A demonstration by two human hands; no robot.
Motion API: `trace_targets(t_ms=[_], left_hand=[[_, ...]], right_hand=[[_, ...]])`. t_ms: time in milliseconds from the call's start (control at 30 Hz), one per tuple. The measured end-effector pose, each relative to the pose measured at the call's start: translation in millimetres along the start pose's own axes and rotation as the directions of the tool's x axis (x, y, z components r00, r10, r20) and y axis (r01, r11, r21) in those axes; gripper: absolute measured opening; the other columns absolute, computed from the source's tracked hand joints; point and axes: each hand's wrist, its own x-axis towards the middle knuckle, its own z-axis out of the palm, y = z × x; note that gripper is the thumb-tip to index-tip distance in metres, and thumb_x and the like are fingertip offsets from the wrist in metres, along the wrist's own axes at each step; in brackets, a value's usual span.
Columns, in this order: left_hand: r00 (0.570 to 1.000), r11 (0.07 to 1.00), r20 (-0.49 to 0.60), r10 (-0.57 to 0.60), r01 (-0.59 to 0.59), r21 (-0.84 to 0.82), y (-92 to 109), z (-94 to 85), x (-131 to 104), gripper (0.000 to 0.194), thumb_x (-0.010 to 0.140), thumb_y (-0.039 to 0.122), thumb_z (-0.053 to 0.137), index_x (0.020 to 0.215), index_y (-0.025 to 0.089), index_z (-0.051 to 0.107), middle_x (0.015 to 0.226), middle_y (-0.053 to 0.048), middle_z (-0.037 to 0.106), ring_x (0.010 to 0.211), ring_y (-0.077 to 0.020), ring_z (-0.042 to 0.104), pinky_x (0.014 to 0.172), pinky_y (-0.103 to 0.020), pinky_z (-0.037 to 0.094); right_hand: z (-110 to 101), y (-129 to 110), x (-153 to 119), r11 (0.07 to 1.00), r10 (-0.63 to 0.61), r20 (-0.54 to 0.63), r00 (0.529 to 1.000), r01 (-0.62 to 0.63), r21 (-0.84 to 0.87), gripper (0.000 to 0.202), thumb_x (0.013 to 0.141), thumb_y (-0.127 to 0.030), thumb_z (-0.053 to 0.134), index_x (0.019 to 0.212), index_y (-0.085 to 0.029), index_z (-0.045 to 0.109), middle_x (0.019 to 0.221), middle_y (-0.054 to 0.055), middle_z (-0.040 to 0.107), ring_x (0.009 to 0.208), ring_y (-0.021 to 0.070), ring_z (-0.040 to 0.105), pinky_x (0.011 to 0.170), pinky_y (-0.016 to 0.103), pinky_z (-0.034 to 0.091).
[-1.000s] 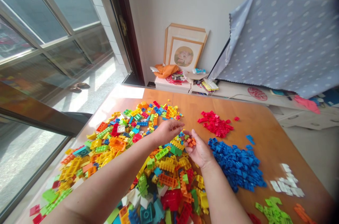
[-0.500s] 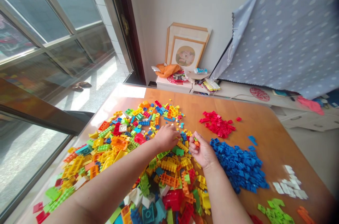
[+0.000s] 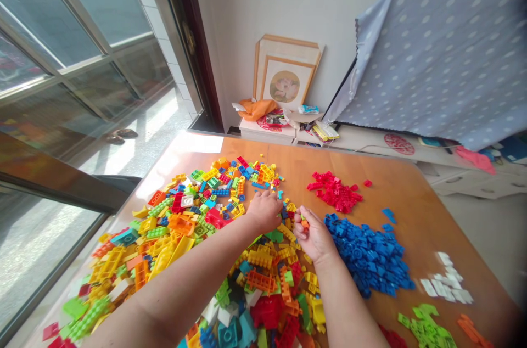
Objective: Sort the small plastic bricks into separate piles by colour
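Note:
A big mixed heap of coloured toy bricks [image 3: 197, 233] covers the left half of the wooden table [image 3: 415, 211]. My left hand [image 3: 267, 209] rests fingers-down on the heap near its far middle, curled over small bricks; what it grips is hidden. My right hand [image 3: 313, 235] is just right of it, closed around small orange bricks [image 3: 304, 223] that show between the fingers. Both hands lie between the heap and the sorted blue pile [image 3: 366, 254].
Sorted piles lie on the table's right: red [image 3: 335, 192] far, white [image 3: 448, 285], green [image 3: 424, 323] and orange [image 3: 469, 329] near. Framed pictures [image 3: 286, 76] lean on the wall behind a low shelf. A dotted blue cloth [image 3: 440, 62] covers something at right. Glass door at left.
My left hand has dropped from an open reach onto the heap and curled over bricks. My right hand has closed tighter around the orange bricks and stayed beside the blue pile.

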Motion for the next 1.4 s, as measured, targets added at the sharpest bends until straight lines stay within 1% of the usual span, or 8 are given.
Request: trace_targets(t_ms=[200, 433, 667, 833, 967, 1133, 1267, 1400], left_hand=[[0.998, 0.999, 0.033, -0.045, 0.044, 0.015, 14.9, 1.3, 10.7, 0.023, 0.080, 0.029, 0.063, 0.100, 0.021, 0.073, 0.111, -0.016, 0.069, 0.111, -0.0355, 0.060, 0.095, -0.049, 0.046], [0.988, 0.991, 0.067, -0.136, 0.136, 0.003, 16.0, 6.1, 20.9, 0.023, 0.084, 0.024, 0.062, 0.102, 0.017, 0.073, 0.106, -0.019, 0.070, 0.102, -0.0352, 0.067, 0.090, -0.047, 0.050], [0.987, 0.988, 0.071, -0.145, 0.149, -0.041, 13.0, 8.8, 18.9, 0.022, 0.085, 0.023, 0.061, 0.101, 0.019, 0.075, 0.112, -0.019, 0.068, 0.110, -0.0371, 0.064, 0.097, -0.050, 0.046], [0.984, 0.976, 0.086, -0.154, 0.165, -0.140, 13.4, 6.3, 20.0, 0.017, 0.077, 0.021, 0.068, 0.092, 0.018, 0.075, 0.109, -0.020, 0.069, 0.108, -0.0380, 0.064, 0.095, -0.048, 0.046], [0.981, 0.932, 0.047, -0.187, 0.192, -0.306, 10.7, 1.7, 18.4, 0.010, 0.074, 0.020, 0.068, 0.083, 0.018, 0.072, 0.102, -0.017, 0.069, 0.102, -0.0351, 0.064, 0.090, -0.044, 0.045], [0.974, 0.753, 0.029, -0.224, 0.192, -0.630, 7.1, -0.4, 11.3, 0.006, 0.075, 0.021, 0.063, 0.078, 0.020, 0.068, 0.080, -0.006, 0.066, 0.081, -0.0228, 0.061, 0.076, -0.033, 0.044], [0.972, 0.449, 0.097, -0.216, 0.187, -0.874, 14.5, 4.8, -1.5, 0.010, 0.075, 0.027, 0.063, 0.079, 0.018, 0.065, 0.071, -0.001, 0.062, 0.068, -0.0159, 0.057, 0.066, -0.028, 0.043], [0.961, 0.118, 0.168, -0.220, 0.197, -0.973, 30.6, 7.4, -20.2, 0.015, 0.074, 0.030, 0.064, 0.080, 0.017, 0.061, 0.070, -0.001, 0.059, 0.065, -0.0135, 0.056, 0.064, -0.026, 0.045]], right_hand=[[-1.7, 1.0, -1.2, 0.999, -0.034, 0.001, 0.999, 0.034, -0.005, 0.031, 0.075, -0.039, 0.085, 0.087, -0.018, 0.066, 0.071, -0.001, 0.062, 0.048, 0.0045, 0.046, 0.036, 0.014, 0.029], [-4.6, -0.3, -6.0, 0.999, -0.046, -0.009, 0.999, 0.046, 0.012, 0.032, 0.076, -0.041, 0.084, 0.087, -0.018, 0.066, 0.072, -0.001, 0.063, 0.050, 0.0046, 0.048, 0.038, 0.013, 0.032], [-5.3, -3.0, -13.1, 0.996, 0.042, -0.039, 0.998, -0.038, 0.086, 0.033, 0.088, -0.048, 0.072, 0.096, -0.017, 0.068, 0.078, 0.006, 0.069, 0.058, 0.0092, 0.057, 0.042, 0.015, 0.040], [-1.2, -6.8, -20.1, 0.989, 0.072, -0.018, 0.997, -0.069, 0.128, 0.026, 0.096, -0.040, 0.060, 0.102, -0.016, 0.068, 0.086, 0.010, 0.073, 0.067, 0.0131, 0.065, 0.047, 0.017, 0.047], [1.5, -9.9, -26.3, 0.985, 0.083, -0.020, 0.996, -0.079, 0.154, 0.020, 0.095, -0.029, 0.059, 0.106, -0.015, 0.068, 0.092, 0.010, 0.075, 0.078, 0.0164, 0.070, 0.054, 0.020, 0.053], [-0.2, -6.2, -30.6, 0.987, 0.051, -0.026, 0.998, -0.046, 0.156, 0.022, 0.090, -0.023, 0.063, 0.110, -0.015, 0.068, 0.091, 0.009, 0.073, 0.075, 0.0149, 0.068, 0.052, 0.018, 0.050], [4.3, 1.7, -34.1, 0.992, 0.053, -0.033, 0.998, -0.049, 0.121, 0.027, 0.087, -0.031, 0.068, 0.109, -0.015, 0.069, 0.081, 0.006, 0.070, 0.062, 0.0112, 0.061, 0.044, 0.016, 0.040], [15.5, 8.7, -45.4, 1.000, 0.014, -0.013, 1.000, -0.014, 0.013, 0.028, 0.083, -0.038, 0.074, 0.100, -0.016, 0.070, 0.077, 0.004, 0.067, 0.056, 0.0095, 0.055, 0.041, 0.016, 0.032]])
